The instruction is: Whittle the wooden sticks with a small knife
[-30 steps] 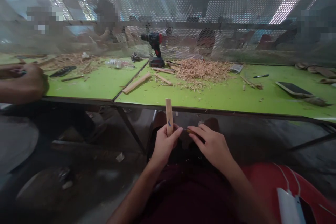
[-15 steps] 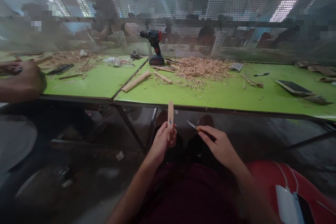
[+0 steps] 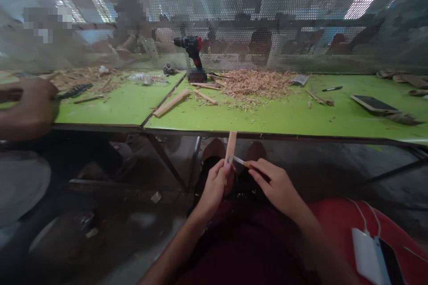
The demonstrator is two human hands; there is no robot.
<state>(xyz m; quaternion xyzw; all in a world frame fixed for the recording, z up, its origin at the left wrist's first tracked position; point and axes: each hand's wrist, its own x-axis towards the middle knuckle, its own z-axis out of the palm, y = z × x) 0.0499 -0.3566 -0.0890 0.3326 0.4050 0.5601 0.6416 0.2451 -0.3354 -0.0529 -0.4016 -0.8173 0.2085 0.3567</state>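
A flat strip of pale wood [image 3: 231, 146] with a small blue mark stands nearly upright, leaning slightly right, just in front of the table edge. My left hand [image 3: 219, 179] is closed around its lower end. In my right hand [image 3: 272, 181] is a small knife [image 3: 240, 160], gripped by its yellowish handle. The blade points left and its tip is beside the right edge of the wood; whether they touch cannot be told. Both hands are above my lap.
The green table [image 3: 284, 120] holds a cordless drill [image 3: 193, 55], a heap of wood shavings [image 3: 252, 84], a wooden piece [image 3: 172, 103], a pen [image 3: 332, 88] and a tablet [image 3: 374, 104]. Another person's hand [image 3: 31, 102] is at the left. A red stool [image 3: 329, 218] bears a white device and a phone.
My left hand and the wood have shifted right, and the wood now leans right. The knife blade has come close to the wood. The other person's hand has moved slightly.
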